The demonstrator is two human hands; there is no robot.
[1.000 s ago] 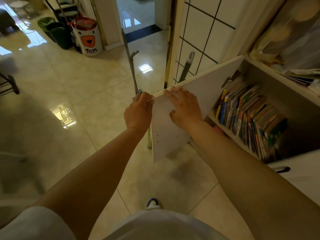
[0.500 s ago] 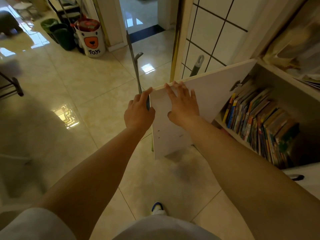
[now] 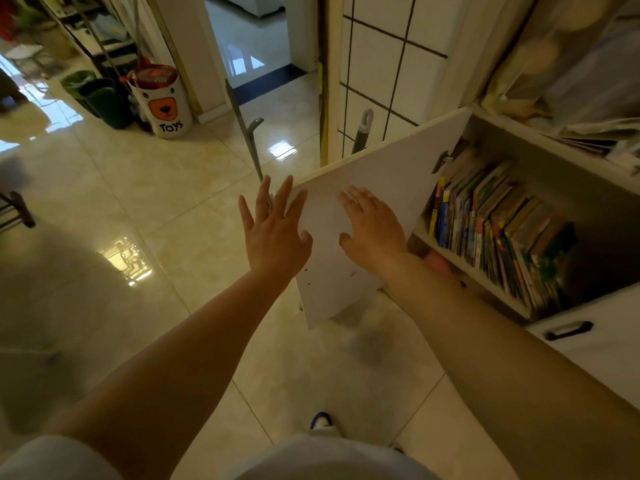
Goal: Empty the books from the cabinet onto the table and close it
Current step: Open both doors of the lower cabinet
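The white cabinet door (image 3: 391, 174) stands swung wide open to the left of the cabinet (image 3: 540, 157). Inside, a row of colourful books (image 3: 495, 223) stands upright on the shelf, leaning slightly. My right hand (image 3: 372, 230) lies flat against the inner face of the door with fingers straight. My left hand (image 3: 275, 230) is spread open at the door's free edge, fingers fanned out and holding nothing. No table is in view.
A mop handle (image 3: 247, 133) stands behind the door's edge. A white "Toys" bin (image 3: 162, 102) and dark green bins (image 3: 100, 95) sit by the far doorway. A closed door with a black handle (image 3: 568, 330) is below right. Glossy tiled floor lies left.
My left hand has let go of the door's edge and spread its fingers. My right hand stays flat on the door. The view has shifted slightly.
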